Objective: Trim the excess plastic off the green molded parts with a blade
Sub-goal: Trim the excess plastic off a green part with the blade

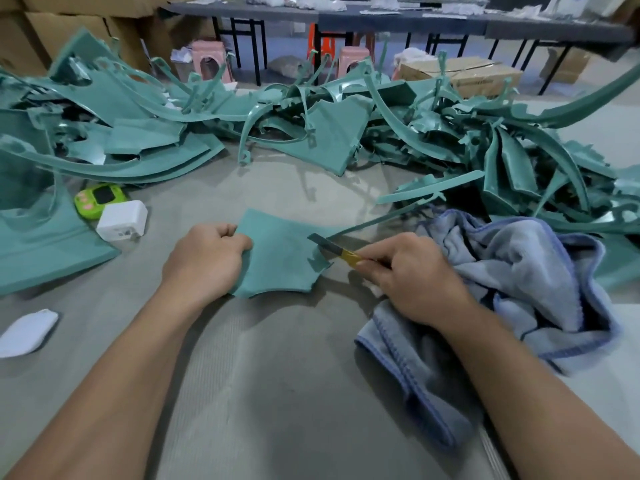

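Observation:
A flat green molded part [278,252] lies on the grey mat in front of me. My left hand [204,259] pinches its left edge and holds it down. My right hand [412,275] grips a yellow-handled blade [334,249] whose dark tip rests at the part's upper right edge. A thin green strip [384,216] runs from that edge up to the right. A small jagged tab sticks out of the part just below the blade.
Large piles of green parts and offcuts [329,133] fill the back and both sides. A blue towel [512,282] lies under my right wrist. A green timer [98,199], a white charger [121,220] and a white pouch [27,332] sit at left.

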